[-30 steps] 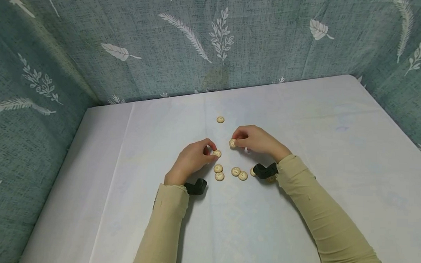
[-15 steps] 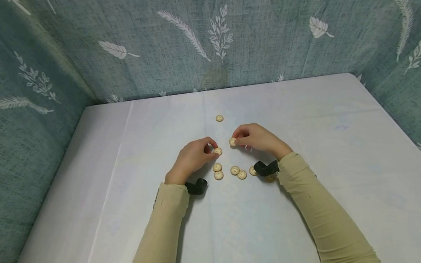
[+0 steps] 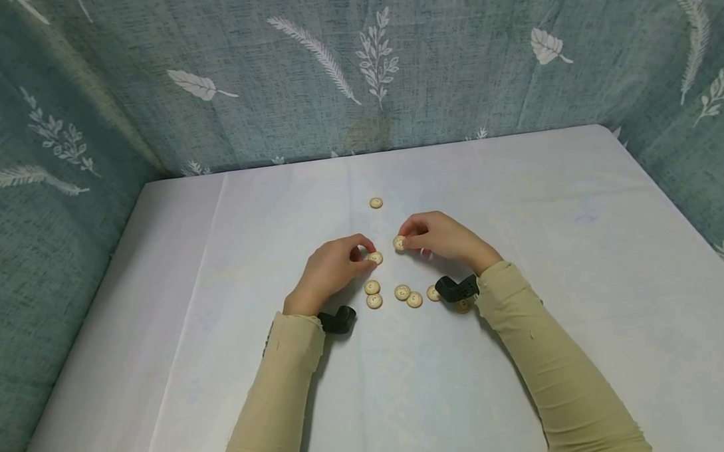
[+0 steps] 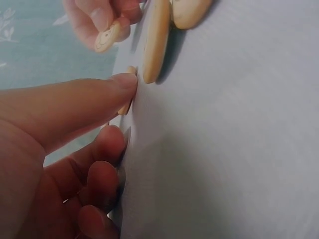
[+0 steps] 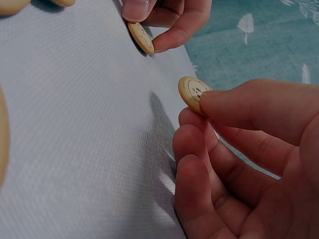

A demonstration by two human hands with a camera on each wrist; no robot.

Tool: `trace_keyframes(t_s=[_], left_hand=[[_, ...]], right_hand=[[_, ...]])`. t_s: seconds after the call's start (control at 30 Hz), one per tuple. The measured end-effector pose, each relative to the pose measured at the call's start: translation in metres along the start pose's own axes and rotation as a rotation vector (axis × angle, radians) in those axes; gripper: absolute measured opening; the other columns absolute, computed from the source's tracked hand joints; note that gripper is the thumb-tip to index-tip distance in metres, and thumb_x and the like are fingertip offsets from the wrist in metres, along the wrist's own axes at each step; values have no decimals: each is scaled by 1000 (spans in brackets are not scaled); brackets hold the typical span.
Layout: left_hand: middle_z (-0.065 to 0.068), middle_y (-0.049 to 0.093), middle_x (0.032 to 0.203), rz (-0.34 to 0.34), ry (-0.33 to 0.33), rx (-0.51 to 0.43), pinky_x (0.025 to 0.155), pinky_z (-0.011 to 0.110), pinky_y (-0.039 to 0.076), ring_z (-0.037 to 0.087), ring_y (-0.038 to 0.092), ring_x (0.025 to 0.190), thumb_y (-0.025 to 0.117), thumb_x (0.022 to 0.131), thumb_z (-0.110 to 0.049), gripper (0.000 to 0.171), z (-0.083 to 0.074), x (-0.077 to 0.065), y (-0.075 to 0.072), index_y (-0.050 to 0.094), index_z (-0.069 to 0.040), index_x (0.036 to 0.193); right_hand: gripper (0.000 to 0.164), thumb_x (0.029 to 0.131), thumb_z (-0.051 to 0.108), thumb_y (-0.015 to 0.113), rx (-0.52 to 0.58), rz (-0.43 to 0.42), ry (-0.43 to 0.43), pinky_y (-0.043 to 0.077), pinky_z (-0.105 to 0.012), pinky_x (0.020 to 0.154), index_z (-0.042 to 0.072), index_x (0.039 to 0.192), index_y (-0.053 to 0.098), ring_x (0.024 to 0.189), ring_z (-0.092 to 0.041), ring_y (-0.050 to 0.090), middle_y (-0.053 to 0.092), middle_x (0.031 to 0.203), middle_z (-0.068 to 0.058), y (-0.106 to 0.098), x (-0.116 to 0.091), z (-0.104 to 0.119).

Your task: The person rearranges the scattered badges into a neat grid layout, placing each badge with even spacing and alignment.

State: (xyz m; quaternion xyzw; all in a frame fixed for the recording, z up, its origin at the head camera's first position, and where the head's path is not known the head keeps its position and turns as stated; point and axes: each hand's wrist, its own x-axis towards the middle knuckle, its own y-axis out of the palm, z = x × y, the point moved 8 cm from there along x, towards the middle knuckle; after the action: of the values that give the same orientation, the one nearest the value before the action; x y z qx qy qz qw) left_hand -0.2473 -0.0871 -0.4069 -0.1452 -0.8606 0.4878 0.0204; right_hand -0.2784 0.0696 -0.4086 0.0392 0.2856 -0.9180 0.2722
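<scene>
My left hand [image 3: 334, 270] pinches a round pale wooden button [image 3: 375, 258] between thumb and forefinger. In the right wrist view that button [image 5: 141, 38] lies right at the white cloth, tilted a little. My right hand [image 3: 445, 240] grips another such button [image 5: 192, 93] by its edge, raised over the cloth, its holes and printed ring showing. Just in front of the left hand lie two buttons, a far one [image 3: 372, 287] and a near one [image 3: 374, 301], edges close together. A single button [image 3: 376, 203] lies farther back on the table.
Another pair of buttons [image 3: 402, 292] lies in the middle of the white-covered table [image 3: 267, 209]. More buttons [image 3: 434, 293] sit partly hidden under the black right wrist camera [image 3: 455, 290]. A green leaf-patterned curtain [image 3: 451, 69] hangs behind the table.
The left hand has edged its button slightly away from the pair in front of it. The right hand keeps its button nearly in place. The whole head view has shifted a little.
</scene>
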Motion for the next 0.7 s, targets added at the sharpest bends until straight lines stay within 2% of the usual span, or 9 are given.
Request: trace_keyframes(t_s=[0.7], left_hand=[[-3,53,77,49,3,-7,61,30,37,15,48,67,65,81,-32,20,-4,5,2,59,-27,99]], right_hand=[[15,86,18,58,3,10,3,45,-32,64,10,99,61,72,-20,51,57,80,-6,0,1,-3]])
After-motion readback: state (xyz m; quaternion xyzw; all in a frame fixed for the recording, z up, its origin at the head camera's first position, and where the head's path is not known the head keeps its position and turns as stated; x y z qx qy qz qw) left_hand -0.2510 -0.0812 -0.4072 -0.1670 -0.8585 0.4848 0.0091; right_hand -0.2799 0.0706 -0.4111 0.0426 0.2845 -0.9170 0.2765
